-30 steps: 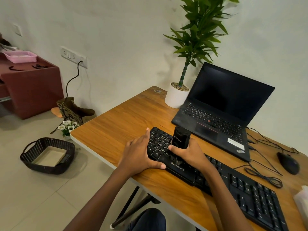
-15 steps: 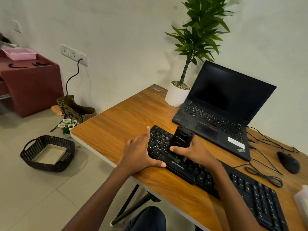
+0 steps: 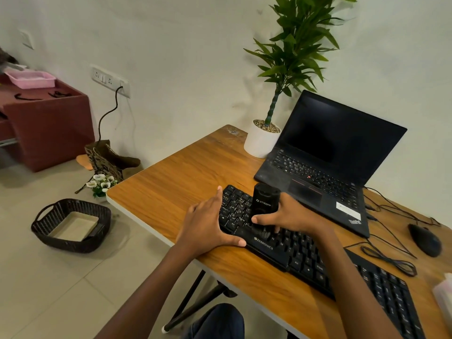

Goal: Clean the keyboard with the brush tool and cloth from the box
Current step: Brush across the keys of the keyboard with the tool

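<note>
A long black keyboard lies slantwise along the front of the wooden desk. My right hand grips a black cylindrical brush tool held upright, its dark bristles pressed on the keys near the keyboard's left end. My left hand holds the keyboard's left end, fingers laid along its edge and thumb along its front rim. A dark woven basket with a beige tray in it sits on the floor to the left. No cloth is visible.
An open black laptop stands behind the keyboard, with a potted plant in a white pot to its left. A black mouse and loose cables lie at the right. A white object pokes in at the right edge.
My right hand has tilted the brush tool upright and lowered it, moving it slightly towards the keyboard's front rows. My left hand stays put.
</note>
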`<state>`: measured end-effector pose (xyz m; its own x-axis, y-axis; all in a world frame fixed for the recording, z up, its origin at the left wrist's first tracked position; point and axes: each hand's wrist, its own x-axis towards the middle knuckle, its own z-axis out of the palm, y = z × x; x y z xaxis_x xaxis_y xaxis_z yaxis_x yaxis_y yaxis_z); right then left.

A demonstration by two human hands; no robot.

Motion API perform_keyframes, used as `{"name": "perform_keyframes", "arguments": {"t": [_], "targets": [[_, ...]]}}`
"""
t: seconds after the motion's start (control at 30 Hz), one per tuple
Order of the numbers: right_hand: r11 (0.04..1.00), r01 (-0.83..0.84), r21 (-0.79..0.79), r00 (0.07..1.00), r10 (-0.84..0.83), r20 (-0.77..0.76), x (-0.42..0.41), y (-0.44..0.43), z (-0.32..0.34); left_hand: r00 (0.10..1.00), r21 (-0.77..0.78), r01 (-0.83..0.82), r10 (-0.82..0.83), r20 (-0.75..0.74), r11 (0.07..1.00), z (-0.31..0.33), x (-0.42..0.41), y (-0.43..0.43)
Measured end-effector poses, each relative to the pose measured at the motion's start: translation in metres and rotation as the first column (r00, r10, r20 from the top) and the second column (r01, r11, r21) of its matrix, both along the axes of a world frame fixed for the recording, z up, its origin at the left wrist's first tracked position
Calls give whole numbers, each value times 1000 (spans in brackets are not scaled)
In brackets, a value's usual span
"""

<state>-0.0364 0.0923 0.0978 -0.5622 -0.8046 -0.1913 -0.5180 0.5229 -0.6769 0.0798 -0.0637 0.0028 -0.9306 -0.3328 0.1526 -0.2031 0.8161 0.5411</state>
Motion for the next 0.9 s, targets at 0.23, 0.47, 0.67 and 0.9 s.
{"name": "perform_keyframes", "arguments": {"t": [0.23,0.47,0.67,0.9], "targets": [[999,34,-8,999,-34,-4,-4,9,-5,1000,0,2,-2,3,1000,2,1,1],[995,83,53,996,-82,-18,-16,13,-1,1000,8,2,-2,7,1000,4,3,2],[991,128,-34,992,-128,-2,-18,15,-10,1000,14,0,0,30,1000,5,3,2],[980,174,-97,984,-177,-24,-19,12,-16,1000,14,-3,3,24,1000,4,2,2]]}}
